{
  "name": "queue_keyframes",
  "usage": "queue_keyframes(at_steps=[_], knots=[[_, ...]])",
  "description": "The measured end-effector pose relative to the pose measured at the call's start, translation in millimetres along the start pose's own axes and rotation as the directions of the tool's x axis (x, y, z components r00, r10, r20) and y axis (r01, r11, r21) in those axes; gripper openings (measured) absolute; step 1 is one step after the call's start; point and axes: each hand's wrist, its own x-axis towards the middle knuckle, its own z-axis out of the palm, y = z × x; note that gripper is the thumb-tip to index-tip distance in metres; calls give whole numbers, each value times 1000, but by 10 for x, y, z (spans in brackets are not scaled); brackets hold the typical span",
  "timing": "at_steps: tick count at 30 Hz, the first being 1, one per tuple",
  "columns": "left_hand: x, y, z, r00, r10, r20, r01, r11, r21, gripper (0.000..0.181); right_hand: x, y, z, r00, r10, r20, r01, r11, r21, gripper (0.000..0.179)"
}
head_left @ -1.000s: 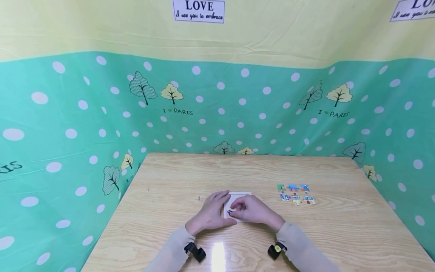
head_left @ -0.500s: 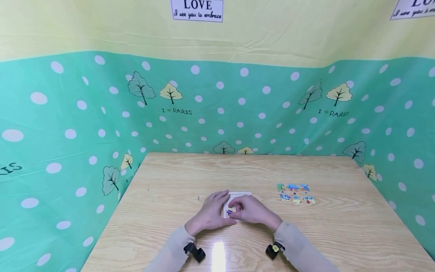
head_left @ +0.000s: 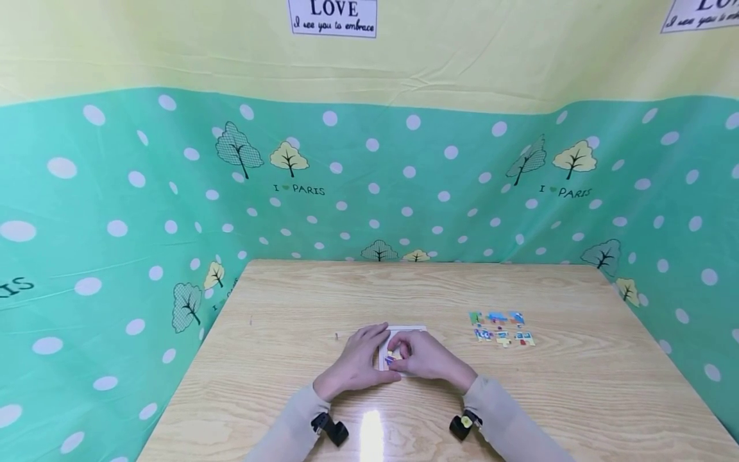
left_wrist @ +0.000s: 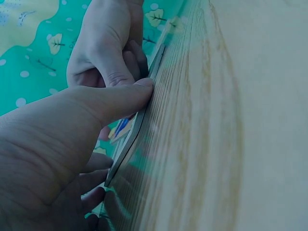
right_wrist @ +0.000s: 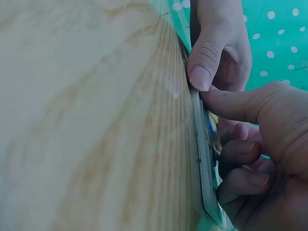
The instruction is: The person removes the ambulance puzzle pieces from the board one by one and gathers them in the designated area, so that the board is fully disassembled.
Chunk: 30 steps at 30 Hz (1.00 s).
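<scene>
A small white-rimmed puzzle tray [head_left: 411, 328] lies on the table before me. My left hand [head_left: 362, 358] holds it at the left, thumb along its near edge and fingers at its left side. The right hand [head_left: 428, 357] is bent over the tray and pinches a small puzzle piece [head_left: 390, 360] with blue and yellow on it. In the left wrist view the coloured piece [left_wrist: 123, 124] shows just behind the tray's edge [left_wrist: 130, 143], under the left thumb. From the right wrist, the right thumb meets the left thumb at the tray's edge [right_wrist: 202, 159]; the fingers partly hide the piece.
Several loose puzzle pieces [head_left: 498, 317] lie in two rows on the wooden table [head_left: 300, 295], right of the tray. A tiny object [head_left: 337, 336] sits left of it. A polka-dot curtain [head_left: 375, 173] encloses the table's back and sides.
The right hand has shifted slightly left over the tray, and more of the coloured piece shows beside its fingertips. The left hand stays in place on the tray.
</scene>
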Motion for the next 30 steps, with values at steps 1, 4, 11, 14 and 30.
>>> queue_keyframes(at_steps=[1, 4, 11, 14, 30], knots=[[-1, -1, 0, 1000, 1, -1, -1, 1000, 0, 99, -1, -4, 1, 1000, -2, -8, 2, 1000, 2, 23], [-5, -4, 1, 1000, 4, -3, -4, 1000, 1, 99, -1, -9, 7, 999, -13, -29, 13, 1000, -7, 24], [0, 2, -5, 1000, 2, 1, -2, 1000, 3, 99, 11, 12, 5, 998, -46, -36, 46, 999, -8, 25], [3, 0, -6, 1000, -3, 6, 3, 1000, 3, 99, 15, 20, 0, 998, -51, -32, 51, 999, 12, 25], [5, 4, -5, 1000, -10, 7, 10, 1000, 15, 100, 12, 45, 0, 999, -28, -26, 31, 995, 90, 19]])
